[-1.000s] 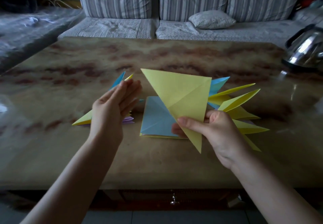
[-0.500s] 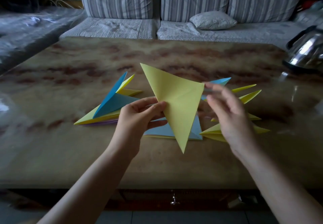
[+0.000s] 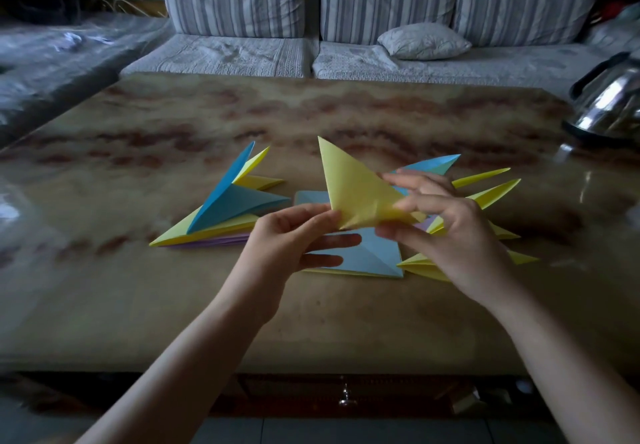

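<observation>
A striped grey sofa (image 3: 381, 4) fills the back of the room as I watch through the head camera. Before it, a marbled brown table (image 3: 311, 322) spans nearly the whole width of my view. At the table's far right edge stands a shiny steel kettle (image 3: 609, 104) with a dark handle, and a pale pillow (image 3: 424, 41) lies on the sofa seat behind.

On the tabletop, left of centre, rests a pile of folded blue, yellow and purple pieces (image 3: 228, 208), its points aimed up and away. To the right lies a second pile of pointed yellow and blue pieces (image 3: 491, 194), partly hidden behind the person's right hand. Between the two piles a flat blue sheet (image 3: 370, 256) lies atop a yellow one.

Above that sheet, both bare hands meet in mid-air. The left hand (image 3: 287, 239) pinches the lower left corner of a yellow paper triangle (image 3: 353, 187) between thumb and forefinger, its remaining fingers stretched out beneath. The right hand (image 3: 450, 239) grips the triangle's lower right tip, fingers curled round it. The triangle is held clear of the table, between the two hands and slightly beyond them. Its sharpest point tilts up toward the sofa, and a crease shows near its lower edge.
</observation>
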Available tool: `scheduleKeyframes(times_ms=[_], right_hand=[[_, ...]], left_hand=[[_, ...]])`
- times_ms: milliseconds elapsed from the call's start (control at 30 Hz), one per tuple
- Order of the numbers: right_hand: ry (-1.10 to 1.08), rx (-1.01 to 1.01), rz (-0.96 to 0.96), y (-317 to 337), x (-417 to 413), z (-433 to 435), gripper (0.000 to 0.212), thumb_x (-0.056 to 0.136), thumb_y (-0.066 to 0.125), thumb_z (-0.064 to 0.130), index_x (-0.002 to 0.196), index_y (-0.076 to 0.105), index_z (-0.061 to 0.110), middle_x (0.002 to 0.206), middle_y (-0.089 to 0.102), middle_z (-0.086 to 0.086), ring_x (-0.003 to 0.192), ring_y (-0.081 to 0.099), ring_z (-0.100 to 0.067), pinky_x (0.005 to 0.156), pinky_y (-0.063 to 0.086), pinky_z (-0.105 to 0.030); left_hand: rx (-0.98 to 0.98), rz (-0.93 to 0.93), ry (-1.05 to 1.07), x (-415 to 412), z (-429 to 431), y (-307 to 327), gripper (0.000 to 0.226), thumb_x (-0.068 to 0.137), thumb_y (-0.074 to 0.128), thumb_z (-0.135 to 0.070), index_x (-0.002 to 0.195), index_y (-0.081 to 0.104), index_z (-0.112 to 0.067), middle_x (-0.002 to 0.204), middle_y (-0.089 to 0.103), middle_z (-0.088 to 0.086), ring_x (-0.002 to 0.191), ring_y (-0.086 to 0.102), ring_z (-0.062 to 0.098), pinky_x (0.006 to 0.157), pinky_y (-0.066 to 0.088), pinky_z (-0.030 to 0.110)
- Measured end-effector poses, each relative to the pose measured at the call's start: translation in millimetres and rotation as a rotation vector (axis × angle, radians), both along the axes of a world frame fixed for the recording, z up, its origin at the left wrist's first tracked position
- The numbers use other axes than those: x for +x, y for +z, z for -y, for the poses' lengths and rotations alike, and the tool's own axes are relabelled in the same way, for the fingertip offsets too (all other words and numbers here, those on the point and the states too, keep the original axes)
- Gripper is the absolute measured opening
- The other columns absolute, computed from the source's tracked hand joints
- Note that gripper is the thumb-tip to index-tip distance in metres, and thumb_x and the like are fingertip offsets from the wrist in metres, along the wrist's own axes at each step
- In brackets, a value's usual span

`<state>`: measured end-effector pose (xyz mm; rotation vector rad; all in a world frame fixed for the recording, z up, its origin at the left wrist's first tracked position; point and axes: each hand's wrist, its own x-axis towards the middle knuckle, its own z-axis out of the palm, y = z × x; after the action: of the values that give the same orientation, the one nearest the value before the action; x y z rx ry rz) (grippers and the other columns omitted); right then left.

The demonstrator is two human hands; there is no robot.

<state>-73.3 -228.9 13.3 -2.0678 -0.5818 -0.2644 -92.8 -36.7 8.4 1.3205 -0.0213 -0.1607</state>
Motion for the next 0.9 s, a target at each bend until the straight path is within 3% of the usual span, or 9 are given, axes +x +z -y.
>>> scheduleKeyframes(times_ms=[100, 200, 367, 500, 600, 700, 800, 900], right_hand=[[-0.025, 0.175, -0.121, -0.2, -0.7, -2.1, 0.026, 0.07, 0.068, 0.04, 0.081, 0.074, 0.017, 0.113, 0.062, 0.011, 0.107, 0.059, -0.006, 0.085, 0.044, -0.013], [-0.033, 0.238, -0.193, -1.5, -2.4, -5.9, 0.019, 0.069, 0.07, 0.038, 0.08, 0.074, 0.023, 0.11, 0.062, 0.009, 0.102, 0.061, -0.005, 0.084, 0.049, -0.017], [-0.03, 0.295, -0.23, -2.4, -3.8, -13.0, 0.011, 0.07, 0.07, 0.028, 0.063, 0.068, 0.021, 0.094, 0.066, -0.001, 0.087, 0.063, -0.011, 0.07, 0.05, -0.019], [0.01, 0.288, -0.274, -5.3, -6.9, -18.8, 0.01, 0.077, 0.07, 0.02, 0.069, 0.07, 0.014, 0.078, 0.065, 0.0, 0.073, 0.063, -0.012, 0.059, 0.051, -0.021], [-0.006, 0.295, -0.28, -5.5, -10.0, -22.6, 0.023, 0.073, 0.069, 0.031, 0.075, 0.072, 0.008, 0.077, 0.067, -0.009, 0.068, 0.064, -0.014, 0.06, 0.053, -0.025], [-0.105, 0.348, -0.234, 0.4, -9.3, -18.6, 0.027, 0.066, 0.072, 0.04, 0.075, 0.07, 0.015, 0.072, 0.068, -0.001, 0.068, 0.062, -0.008, 0.065, 0.049, -0.021], [-0.165, 0.524, -0.244, 8.7, -4.6, -8.2, 0.029, 0.062, 0.074, 0.032, 0.084, 0.064, 0.016, 0.08, 0.068, -0.006, 0.07, 0.065, -0.015, 0.068, 0.054, -0.028], [-0.117, 0.561, -0.293, 12.5, -4.1, -5.6, 0.037, 0.063, 0.072, 0.026, 0.097, 0.064, 0.012, 0.08, 0.066, -0.005, 0.066, 0.064, -0.01, 0.063, 0.054, -0.021]], left_hand=[[-0.006, 0.036, -0.028, -2.3, 2.2, -0.2, 0.033, 0.08, 0.057, -0.025, 0.105, 0.067, -0.006, 0.098, 0.074, 0.009, 0.093, 0.07, 0.016, 0.069, 0.057, 0.023], [-0.044, 0.05, -0.017, -3.5, 5.8, -1.5, 0.037, 0.08, 0.056, -0.027, 0.109, 0.066, -0.006, 0.101, 0.073, 0.01, 0.098, 0.069, 0.017, 0.077, 0.057, 0.026], [-0.032, 0.094, 0.064, -6.4, 13.2, -2.2, 0.038, 0.076, 0.061, -0.031, 0.106, 0.069, -0.009, 0.098, 0.074, 0.008, 0.095, 0.069, 0.016, 0.083, 0.057, 0.03], [-0.037, 0.123, 0.177, -6.7, 14.8, -4.4, 0.029, 0.07, 0.067, -0.025, 0.097, 0.072, -0.014, 0.088, 0.075, 0.004, 0.087, 0.071, 0.014, 0.078, 0.057, 0.025], [-0.036, 0.142, 0.209, -7.4, 15.0, -3.3, 0.022, 0.073, 0.066, -0.022, 0.093, 0.073, -0.017, 0.085, 0.076, 0.001, 0.082, 0.071, 0.013, 0.07, 0.056, 0.021], [-0.015, 0.149, 0.219, -7.2, 13.6, -2.3, 0.019, 0.075, 0.066, -0.019, 0.092, 0.073, -0.016, 0.084, 0.075, 0.001, 0.081, 0.072, 0.014, 0.068, 0.056, 0.021], [0.026, 0.141, 0.203, -6.9, 12.1, -2.6, 0.018, 0.076, 0.067, -0.017, 0.092, 0.073, -0.014, 0.083, 0.075, 0.002, 0.079, 0.072, 0.014, 0.066, 0.056, 0.02], [0.073, 0.148, 0.16, -8.0, 14.1, -1.9, 0.014, 0.076, 0.068, -0.013, 0.089, 0.073, -0.015, 0.083, 0.076, 0.002, 0.077, 0.072, 0.014, 0.065, 0.055, 0.019]])
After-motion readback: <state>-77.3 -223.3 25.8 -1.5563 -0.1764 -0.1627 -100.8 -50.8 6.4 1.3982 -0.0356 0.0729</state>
